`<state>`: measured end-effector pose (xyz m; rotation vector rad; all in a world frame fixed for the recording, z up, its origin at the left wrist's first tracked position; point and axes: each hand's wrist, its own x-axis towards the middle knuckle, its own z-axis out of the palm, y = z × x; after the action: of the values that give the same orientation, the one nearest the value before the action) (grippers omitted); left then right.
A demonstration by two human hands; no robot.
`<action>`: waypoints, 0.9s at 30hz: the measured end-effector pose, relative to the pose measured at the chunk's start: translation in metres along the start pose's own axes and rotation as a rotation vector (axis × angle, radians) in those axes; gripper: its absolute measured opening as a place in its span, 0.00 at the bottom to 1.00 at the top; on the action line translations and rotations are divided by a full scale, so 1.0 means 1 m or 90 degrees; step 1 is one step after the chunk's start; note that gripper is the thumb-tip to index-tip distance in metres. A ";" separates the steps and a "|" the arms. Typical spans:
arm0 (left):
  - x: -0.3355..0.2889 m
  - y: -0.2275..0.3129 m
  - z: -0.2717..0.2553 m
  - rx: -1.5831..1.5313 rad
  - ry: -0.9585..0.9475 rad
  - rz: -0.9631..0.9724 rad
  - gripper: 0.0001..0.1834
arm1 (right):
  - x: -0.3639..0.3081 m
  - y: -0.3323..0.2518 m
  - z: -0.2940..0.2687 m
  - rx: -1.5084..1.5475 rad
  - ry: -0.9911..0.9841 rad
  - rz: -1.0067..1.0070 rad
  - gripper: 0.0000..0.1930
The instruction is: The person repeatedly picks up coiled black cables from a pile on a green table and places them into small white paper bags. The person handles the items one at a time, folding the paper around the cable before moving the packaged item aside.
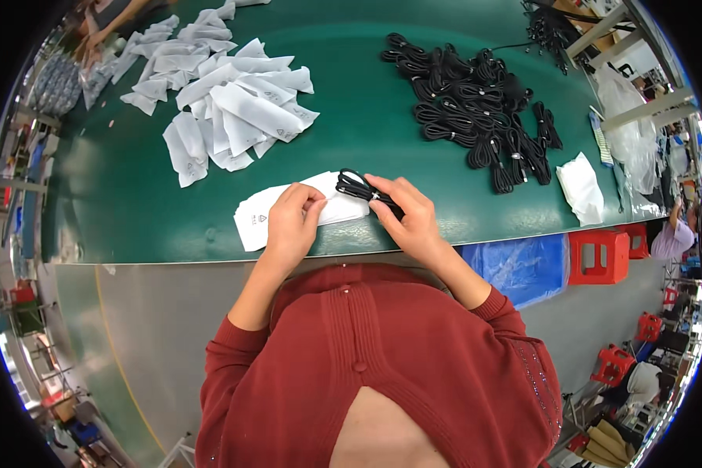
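Observation:
Near the front edge of the green table (351, 117), a fanned stack of flat white bags (252, 221) lies under my hands. The thumb and fingertips of my left hand (293, 221) pinch the edge of the top bag. My right hand (410, 218) grips a coiled black cable (354, 187) by its bundled middle. The cable's looped end points left, over the right end of the stack. Part of the coil is hidden behind my right fingers.
Filled white bags (246, 109) lie heaped at the far left, and coiled black cables (472, 109) are piled at the far right. Another white packet stack (580, 189) rests at the right edge. Below it are a blue plastic-covered bin (515, 269) and a red stool (598, 257). Someone's arm (117, 22) shows at upper left.

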<state>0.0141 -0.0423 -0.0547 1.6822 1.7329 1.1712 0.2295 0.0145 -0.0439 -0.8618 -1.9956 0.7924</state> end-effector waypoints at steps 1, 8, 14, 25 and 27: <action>0.000 0.002 -0.001 -0.008 -0.003 -0.018 0.04 | 0.000 0.001 0.000 -0.017 -0.010 -0.019 0.19; 0.005 0.006 -0.003 0.096 0.016 0.127 0.06 | 0.000 0.007 -0.001 -0.059 -0.014 -0.051 0.19; 0.004 -0.001 -0.003 0.146 -0.027 0.185 0.07 | 0.000 0.013 -0.006 0.482 -0.011 0.348 0.15; 0.003 0.005 -0.005 0.090 -0.020 0.128 0.06 | 0.010 0.011 -0.010 0.507 0.029 0.279 0.17; 0.004 0.006 -0.005 0.162 -0.013 0.219 0.06 | 0.007 0.018 -0.011 0.502 0.044 0.304 0.16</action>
<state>0.0125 -0.0401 -0.0459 2.2060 1.6817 1.1028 0.2409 0.0329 -0.0488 -0.8534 -1.2289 1.6427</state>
